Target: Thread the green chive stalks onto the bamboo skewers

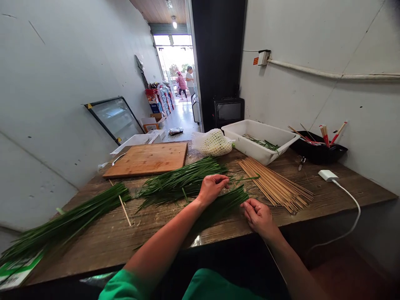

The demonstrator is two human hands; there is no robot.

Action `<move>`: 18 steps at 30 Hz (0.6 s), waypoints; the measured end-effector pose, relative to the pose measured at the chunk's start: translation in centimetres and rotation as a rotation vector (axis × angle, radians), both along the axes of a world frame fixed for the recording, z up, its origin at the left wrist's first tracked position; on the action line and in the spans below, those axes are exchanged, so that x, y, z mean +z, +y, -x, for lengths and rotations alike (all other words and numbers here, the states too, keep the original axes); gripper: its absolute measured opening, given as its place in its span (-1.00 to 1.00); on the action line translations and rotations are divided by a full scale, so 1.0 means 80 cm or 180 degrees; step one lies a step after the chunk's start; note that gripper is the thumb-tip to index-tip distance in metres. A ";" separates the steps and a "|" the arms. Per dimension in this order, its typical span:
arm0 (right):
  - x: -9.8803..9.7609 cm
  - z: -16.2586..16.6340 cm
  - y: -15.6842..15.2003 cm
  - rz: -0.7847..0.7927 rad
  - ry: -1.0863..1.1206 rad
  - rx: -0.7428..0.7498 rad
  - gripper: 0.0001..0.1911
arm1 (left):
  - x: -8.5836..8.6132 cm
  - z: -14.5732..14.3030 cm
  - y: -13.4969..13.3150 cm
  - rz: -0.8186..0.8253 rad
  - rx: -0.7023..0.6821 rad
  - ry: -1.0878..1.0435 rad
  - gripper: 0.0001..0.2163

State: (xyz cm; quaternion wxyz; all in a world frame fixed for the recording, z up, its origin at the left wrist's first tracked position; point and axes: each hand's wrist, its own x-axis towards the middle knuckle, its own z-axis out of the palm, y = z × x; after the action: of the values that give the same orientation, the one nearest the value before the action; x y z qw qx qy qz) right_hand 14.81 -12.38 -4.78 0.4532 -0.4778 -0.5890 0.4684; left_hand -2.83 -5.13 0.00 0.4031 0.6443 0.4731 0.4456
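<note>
My left hand (212, 186) is pinched closed over the middle of the table. From its fingertips a thin green chive stalk (246, 178) reaches out to the right. Below it lies the near bunch of chives (223, 204), partly hidden by my left forearm. My right hand (258, 212) is closed beside the right-hand tip of that bunch; what its fingers hold, if anything, is hidden. A second pile of chives (187, 175) lies just behind my left hand. Bamboo skewers (278, 185) are fanned out to the right of both hands.
Further left are a long bunch of chives (71, 212) and a loose skewer (124, 210). Behind stand a wooden cutting board (146, 158), a net-wrapped bundle (214, 143), a white tub (265, 154) and a black tray (328, 153). A white charger (328, 175) trails its cable over the edge.
</note>
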 end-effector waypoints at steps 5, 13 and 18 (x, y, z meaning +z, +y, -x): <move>0.003 0.000 -0.002 0.0034 -0.0033 -0.0022 -0.65 | 0.007 -0.001 -0.004 -0.0031 -0.0005 0.0107 -0.79; 0.004 0.000 -0.001 0.0021 -0.0080 -0.0031 -0.65 | 0.007 -0.002 -0.005 -0.0026 0.0028 0.0255 -0.78; 0.003 0.000 0.000 0.0017 -0.0051 -0.0060 -0.64 | 0.007 -0.002 -0.007 -0.0108 -0.0074 0.0290 -0.77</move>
State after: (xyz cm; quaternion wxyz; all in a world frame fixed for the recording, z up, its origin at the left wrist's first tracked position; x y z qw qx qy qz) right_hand 14.79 -12.39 -4.56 0.4517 -0.4883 -0.5868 0.4618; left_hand -2.70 -5.67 0.58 0.3753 0.6761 0.4758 0.4191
